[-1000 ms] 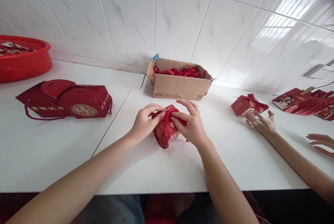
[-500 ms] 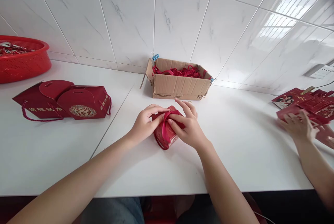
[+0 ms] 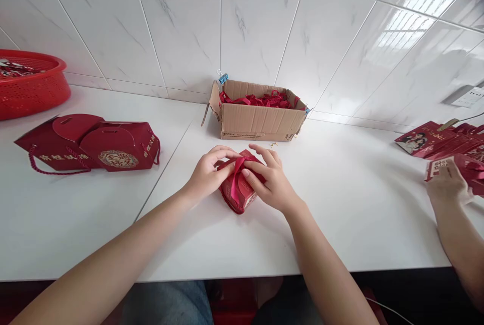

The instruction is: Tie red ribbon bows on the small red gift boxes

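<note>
A small red gift box [image 3: 247, 193] with a twisted red cord along its near edge stands on the white table in front of me. Across its top lies a red ribbon [image 3: 236, 183], gathered at the middle, with a tail hanging down the near face. My left hand [image 3: 212, 171] pinches the ribbon from the left, thumb and forefinger together. From the other side my right hand [image 3: 270, 178] has its thumb and forefinger closed on the ribbon, while its other fingers are raised. The knot is partly hidden by my fingertips.
A cardboard box [image 3: 260, 122] of red ribbons stands at the wall. Two red gift boxes [image 3: 117, 146] with cord handles are at left, near a red plastic basket [image 3: 34, 88]. At right a co-worker's hand [image 3: 449, 183] holds a red box beside red bags [image 3: 423, 141].
My hands stay on the ribbon, and my right fingers have shifted slightly at the knot. The co-worker's hand has moved right, and a box now stands raised in it.
</note>
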Motion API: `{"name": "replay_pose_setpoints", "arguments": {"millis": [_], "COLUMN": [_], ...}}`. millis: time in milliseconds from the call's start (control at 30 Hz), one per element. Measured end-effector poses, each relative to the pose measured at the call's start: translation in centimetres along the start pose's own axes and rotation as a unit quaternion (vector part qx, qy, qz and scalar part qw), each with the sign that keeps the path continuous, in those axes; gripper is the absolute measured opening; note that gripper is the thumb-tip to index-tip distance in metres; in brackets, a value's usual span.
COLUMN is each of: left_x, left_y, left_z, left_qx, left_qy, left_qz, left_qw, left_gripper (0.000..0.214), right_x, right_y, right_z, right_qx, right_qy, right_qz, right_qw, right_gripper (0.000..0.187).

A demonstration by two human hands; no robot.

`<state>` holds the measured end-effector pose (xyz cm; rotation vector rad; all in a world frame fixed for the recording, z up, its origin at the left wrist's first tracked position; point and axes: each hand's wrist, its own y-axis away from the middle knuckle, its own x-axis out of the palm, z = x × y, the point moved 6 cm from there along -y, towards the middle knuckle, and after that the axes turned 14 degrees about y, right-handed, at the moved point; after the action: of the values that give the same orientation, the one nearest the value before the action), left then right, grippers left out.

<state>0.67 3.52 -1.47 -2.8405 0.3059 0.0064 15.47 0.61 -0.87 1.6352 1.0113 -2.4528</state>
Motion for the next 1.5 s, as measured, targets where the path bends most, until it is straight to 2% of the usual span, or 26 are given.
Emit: {"name": "replay_pose_setpoints", "arguments": {"millis": [267,400,567,733,867,1167,1500], "left_x": [0.0,-0.1,-0.1,-0.3,-0.5,-0.6,-0.9], "left_y": [-0.1,-0.1,-0.2,-0.2,0.0,0.2,0.2], "left_z": [-0.1,0.2,-0.2,-0.5,-1.0,-1.2,-1.2], "left_qx": [-0.023,-0.036,0.007,0.058,0.088,0.108,0.125], "left_qy": [0.011,0.013,-0.032,-0.070,-0.108,-0.104,-0.109], "left_qz": [0.009,0.014,0.015,0.007,-0.006,-0.004,-0.030], "left_qw": [1.000,0.999,0.999,0.996,0.990,0.989,0.986], "left_gripper": [0.017,0.017,0.016,0.012,0.011,0.011,0.009], "right_x": [-0.2,-0.2,0.0,-0.7,-1.1,-0.5,-0.7], "right_y": [-0.1,-0.2,-0.3,-0.2,-0.2,0.0,0.1], "right_z": [-0.1,-1.0,-1.2,-1.4,-1.6,-1.1,-1.4], "right_qx": [-0.019,0.015,0.026,0.045,0.016,-0.011,-0.023], "right_qy": [-0.035,-0.109,-0.100,-0.096,-0.104,-0.024,-0.013], "right_qz": [-0.018,-0.041,-0.053,-0.116,-0.152,-0.091,-0.067], "right_qw": [0.999,0.993,0.993,0.988,0.983,0.995,0.997], "right_gripper": [0.029,0.020,0.026,0.023,0.028,0.049,0.054]}}
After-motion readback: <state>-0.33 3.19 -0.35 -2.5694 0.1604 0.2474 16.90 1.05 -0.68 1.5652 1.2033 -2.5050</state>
